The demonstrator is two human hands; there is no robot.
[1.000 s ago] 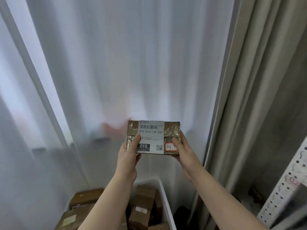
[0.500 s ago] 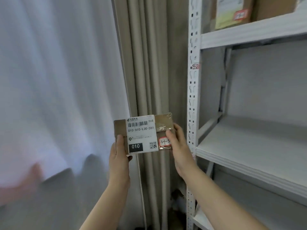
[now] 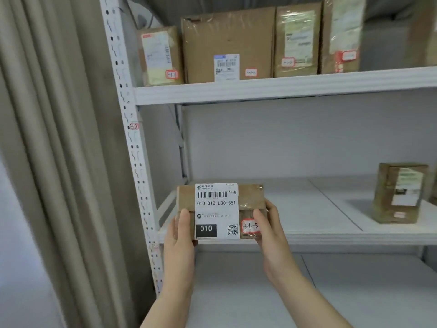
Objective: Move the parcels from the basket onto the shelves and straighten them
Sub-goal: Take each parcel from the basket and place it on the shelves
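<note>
A small brown parcel (image 3: 250, 197) with a white label reading 010-010-L30-551 and a red-framed tag is held upright in front of the middle shelf (image 3: 331, 237), at its left front corner. My left hand (image 3: 179, 237) grips its left edge, thumb on the front. My right hand (image 3: 269, 230) grips its lower right corner, thumb over the tag. The basket is out of view.
The top shelf (image 3: 260, 91) carries several upright brown parcels (image 3: 227, 46) in a row. One small parcel (image 3: 399, 192) stands at the right of the middle shelf. A white perforated upright (image 3: 127, 129) and beige curtain (image 3: 54, 150) are to the left. The lower shelf (image 3: 331, 292) lies below.
The view has swung right from the curtain and basket to the shelves. Both hands have carried the parcel over to the front of the middle shelf.
</note>
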